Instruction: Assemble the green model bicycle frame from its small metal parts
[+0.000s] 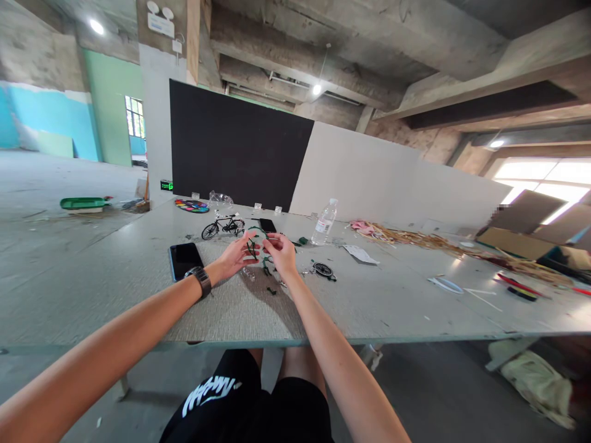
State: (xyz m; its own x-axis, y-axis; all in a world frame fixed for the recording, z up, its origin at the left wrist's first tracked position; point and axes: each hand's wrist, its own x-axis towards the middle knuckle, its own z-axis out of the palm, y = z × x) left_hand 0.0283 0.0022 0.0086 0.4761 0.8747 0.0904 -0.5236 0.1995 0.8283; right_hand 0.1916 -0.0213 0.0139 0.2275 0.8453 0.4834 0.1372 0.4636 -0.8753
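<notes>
Gently, well in from the near edge of the counter (378, 314), my left hand (240, 252) and right hand (279, 247) pinch the green piece (252, 248), fingers nearly closed; best not flex it.

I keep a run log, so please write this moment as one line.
left hand: at thin green piece; right hand: pinching it; beyond left hand: black model bicycle; right of hands: loose wheel, plastic bottle

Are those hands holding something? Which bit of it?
A thin green piece. The right hand pinches it, though exactly where is too small to tell; whether the left hand grips it is unclear.
</notes>
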